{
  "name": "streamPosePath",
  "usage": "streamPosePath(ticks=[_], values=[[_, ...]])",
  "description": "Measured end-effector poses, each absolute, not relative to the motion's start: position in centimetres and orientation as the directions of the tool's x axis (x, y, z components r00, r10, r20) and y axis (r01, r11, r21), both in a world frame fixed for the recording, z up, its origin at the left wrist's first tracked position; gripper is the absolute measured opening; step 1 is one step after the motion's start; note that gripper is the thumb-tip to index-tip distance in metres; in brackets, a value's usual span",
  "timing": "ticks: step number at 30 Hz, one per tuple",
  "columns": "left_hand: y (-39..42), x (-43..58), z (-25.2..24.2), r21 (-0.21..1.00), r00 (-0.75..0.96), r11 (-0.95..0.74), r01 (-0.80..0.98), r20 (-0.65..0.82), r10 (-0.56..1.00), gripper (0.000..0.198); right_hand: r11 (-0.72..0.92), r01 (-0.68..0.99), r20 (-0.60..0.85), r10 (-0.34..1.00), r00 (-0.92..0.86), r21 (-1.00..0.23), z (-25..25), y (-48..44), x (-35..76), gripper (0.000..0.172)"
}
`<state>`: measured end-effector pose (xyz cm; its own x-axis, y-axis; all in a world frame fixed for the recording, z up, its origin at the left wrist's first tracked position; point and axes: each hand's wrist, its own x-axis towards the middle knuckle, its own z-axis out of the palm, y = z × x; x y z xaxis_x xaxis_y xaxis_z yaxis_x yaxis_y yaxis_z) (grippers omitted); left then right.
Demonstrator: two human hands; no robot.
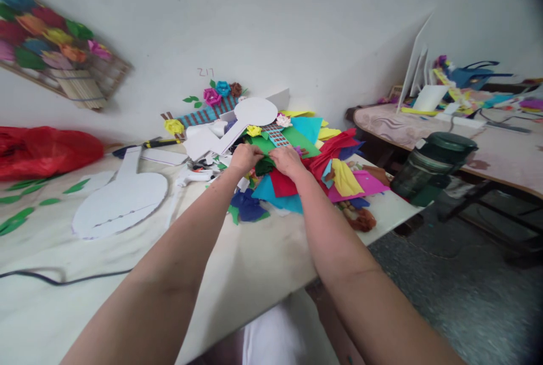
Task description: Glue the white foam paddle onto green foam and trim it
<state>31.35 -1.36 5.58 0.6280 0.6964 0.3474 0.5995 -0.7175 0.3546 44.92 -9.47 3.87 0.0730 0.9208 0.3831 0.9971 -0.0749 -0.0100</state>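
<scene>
Both my arms reach forward to a heap of coloured paper on the table. My left hand (246, 157) is closed, fingertips at a piece of dark green paper (264, 166) in the heap. Close by on the right, my right hand (287, 160) is closed at the same dark green piece; the fingertips of both hands are partly hidden. Behind them lie a bright green sheet (300, 140) and a small blue and brown woven strip (278, 136). Red paper (283, 184) and blue paper (271, 194) spread below the right hand.
A white round-bodied cutout (123, 201) and a white glue gun (197, 176) lie left of the heap. Another white cutout (255, 111) rests on top of it. A dark cable (63, 283) crosses the left side. A green-lidded jar (432, 167) stands right; red plastic (46, 151) lies far left.
</scene>
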Motion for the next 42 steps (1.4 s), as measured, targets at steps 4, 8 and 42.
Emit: streamPosePath(ticks=[4,8,42], values=[[-1.4,31.4,5.3,0.447,0.597,-0.692,0.567,0.356,0.719,0.025,-0.099,0.995,0.409,0.909,0.077,0.034,3.8,-9.4,44.6,0.028],[-1.0,31.5,4.8,0.650,0.525,-0.588,0.482,0.323,0.788,0.028,-0.127,0.991,0.440,0.889,0.129,-0.035,3.7,-9.3,44.6,0.029],[-2.4,32.3,6.4,0.955,0.391,-0.026,0.295,-0.096,0.916,0.016,-0.063,0.948,0.442,0.873,0.204,-0.313,2.8,-8.8,46.1,0.015]])
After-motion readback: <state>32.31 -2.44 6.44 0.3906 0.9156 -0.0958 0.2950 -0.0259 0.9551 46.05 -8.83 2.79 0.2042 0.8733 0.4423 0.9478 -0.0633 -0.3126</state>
